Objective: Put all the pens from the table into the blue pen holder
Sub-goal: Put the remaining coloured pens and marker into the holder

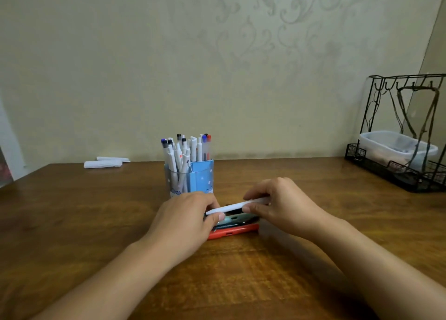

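A pale wall [120, 54] with a faint swirly pattern fills the top of the view. Below it is a big brown wooden bench [72, 223].

At the far right of the bench stands a black wire rack [405, 136]. A clear plastic tub [395, 148] sits inside the rack, and some thin cords hang from the top of it.

Two bare arms reach in from the bottom. The left hand [185, 220] and the right hand [282, 204] meet near the middle of the bench. They hold one white pen [235, 206] between them, just above the bench. The pen lies almost flat, with its right end a bit higher. The fingers of the left hand are curled and pinch the left end of the pen. The fingers and thumb of the right hand pinch the right part of it.

Right under the pen lie a few more things in a small pile. One is a red pen [233, 232] at the front, flat on the bench. Behind it is something pale blue and dark, but it is too blurry to tell what.

Just behind the hands stands the blue pen holder [201, 176]. It is upright and packed with many white pens [185, 150] that stick out of the top, with dark blue, black and red caps.

Far back on the left, near the wall, lie two small white rolls [103, 163].
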